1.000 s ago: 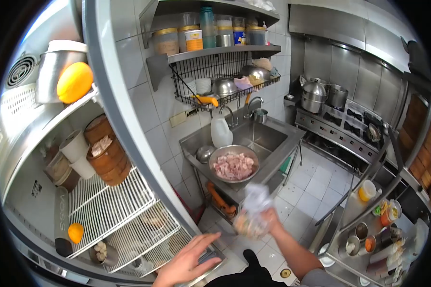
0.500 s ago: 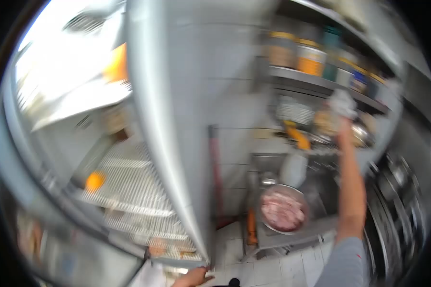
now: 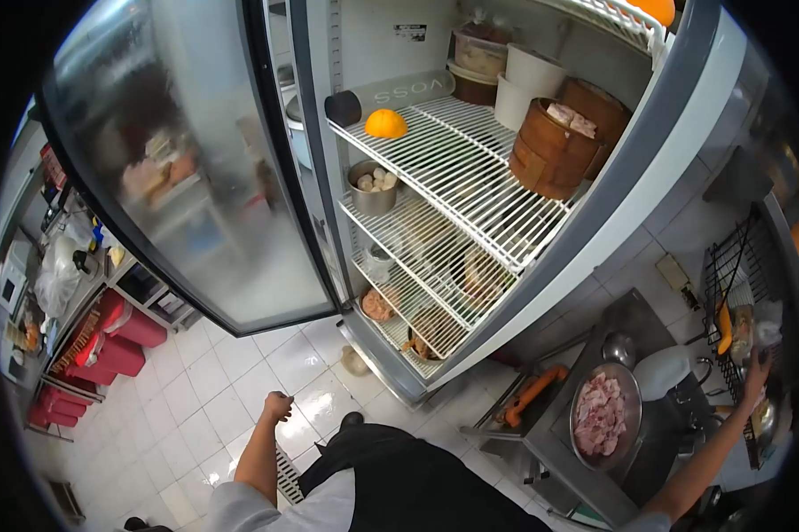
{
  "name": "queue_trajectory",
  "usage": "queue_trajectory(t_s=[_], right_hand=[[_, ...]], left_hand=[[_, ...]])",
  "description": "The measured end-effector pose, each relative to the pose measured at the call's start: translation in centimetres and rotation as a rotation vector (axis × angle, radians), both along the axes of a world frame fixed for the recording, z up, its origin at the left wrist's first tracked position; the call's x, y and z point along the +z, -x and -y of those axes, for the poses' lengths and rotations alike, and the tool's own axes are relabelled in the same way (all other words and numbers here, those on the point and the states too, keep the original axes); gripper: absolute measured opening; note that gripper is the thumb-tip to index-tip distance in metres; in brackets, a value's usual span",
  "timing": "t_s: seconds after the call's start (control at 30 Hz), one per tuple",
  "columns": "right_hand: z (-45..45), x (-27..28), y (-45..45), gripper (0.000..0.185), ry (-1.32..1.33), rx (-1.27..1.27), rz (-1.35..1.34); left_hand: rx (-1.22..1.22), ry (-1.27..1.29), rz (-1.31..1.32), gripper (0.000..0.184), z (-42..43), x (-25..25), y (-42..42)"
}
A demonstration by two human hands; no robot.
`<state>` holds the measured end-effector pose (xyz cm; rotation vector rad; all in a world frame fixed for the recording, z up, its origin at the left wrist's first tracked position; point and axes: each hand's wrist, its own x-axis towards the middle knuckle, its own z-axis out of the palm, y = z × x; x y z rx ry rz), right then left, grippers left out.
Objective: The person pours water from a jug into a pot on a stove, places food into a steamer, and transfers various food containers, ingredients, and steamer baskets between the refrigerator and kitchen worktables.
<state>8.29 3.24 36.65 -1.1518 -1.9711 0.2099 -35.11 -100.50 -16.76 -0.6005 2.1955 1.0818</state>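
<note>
My left hand (image 3: 278,407) hangs over the tiled floor in front of the open fridge, its fingers curled; whether anything is inside them is too small to tell. At the far right, my right hand (image 3: 756,372) is raised to the black wire rack (image 3: 728,266), its fingers at a clear plastic bag (image 3: 744,332) with light contents. Below that arm, a metal bowl of raw meat pieces (image 3: 601,415) rests on the sink's metal edge. A white jug (image 3: 662,372) lies next to the bowl in this view.
The fridge's glass door (image 3: 187,168) stands open on the left. Wire shelves (image 3: 470,168) hold bamboo steamers (image 3: 550,151), white tubs, an orange (image 3: 385,124) and a metal pot (image 3: 373,188). Red bins (image 3: 120,341) stand at the far left. An orange pipe-like object (image 3: 534,395) is under the sink.
The view has swung left toward the fridge. My right hand has gone from beside the meat bowl up to the wire rack with the bag. My left hand has moved away from the fridge's edge.
</note>
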Motion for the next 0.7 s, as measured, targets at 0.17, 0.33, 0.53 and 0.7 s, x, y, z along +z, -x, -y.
queue_trajectory(t_s=[0.17, 0.33, 0.53, 0.7], right_hand=[[10.9, -1.3, -1.2, 0.063, -0.030, 0.003, -0.477], [28.5, -4.6, 3.7, 0.051, 0.044, 0.259, -0.668], [47.7, -16.3, 12.0, 0.040, 0.513, 0.435, -0.270], [63.2, -29.6, 13.0, 0.027, 1.160, 0.570, 0.188]], left_hand=[[0.008, -0.012, -0.066, 0.037, 0.2, -2.7, 1.1], [-0.075, -0.028, -0.527, 0.051, -5.4, -0.3, 8.2], [-0.319, -0.314, -0.696, 0.054, -16.0, 1.6, 16.9], [-0.256, -0.490, -0.771, 0.047, -23.1, 5.1, 21.2]])
